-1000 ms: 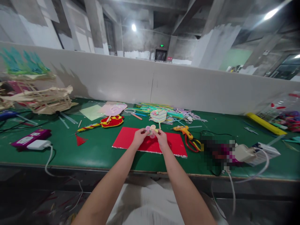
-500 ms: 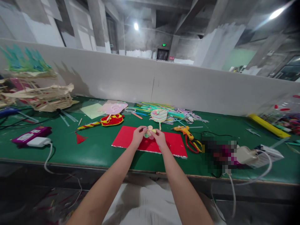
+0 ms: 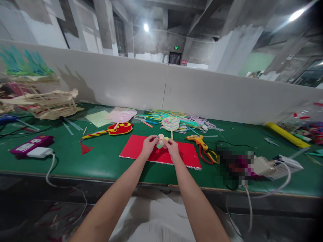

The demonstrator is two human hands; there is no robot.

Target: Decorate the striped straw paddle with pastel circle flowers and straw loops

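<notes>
Both hands meet over a red board (image 3: 186, 155) on the green table. Between them is a small flower-like piece (image 3: 161, 141) with round pastel petals in cream, yellow, green and pink. My left hand (image 3: 149, 146) pinches its left side with the fingertips. On the right edge, my right hand (image 3: 172, 148) pinches it as well. Fingers cover part of the piece. Just behind lies a striped round fan shape (image 3: 171, 124) with a small flower on it. A yellow hot glue gun (image 3: 198, 141) rests right of the hands, beside red-and-yellow-handled pliers (image 3: 207, 156).
Pastel pipe cleaners (image 3: 186, 121) lie heaped at the back. A red-and-yellow fan (image 3: 120, 128) with a tassel lies left, near a purple power strip (image 3: 32, 147). A wooden stick model (image 3: 50, 104) stands far left. At right are a yellow bar (image 3: 289, 134) and a white plug (image 3: 264, 167) with cords.
The flower-like piece has turned slightly between my fingertips, and its yellow petal shows more at the upper right. Both hands keep their pinch in nearly the same place.
</notes>
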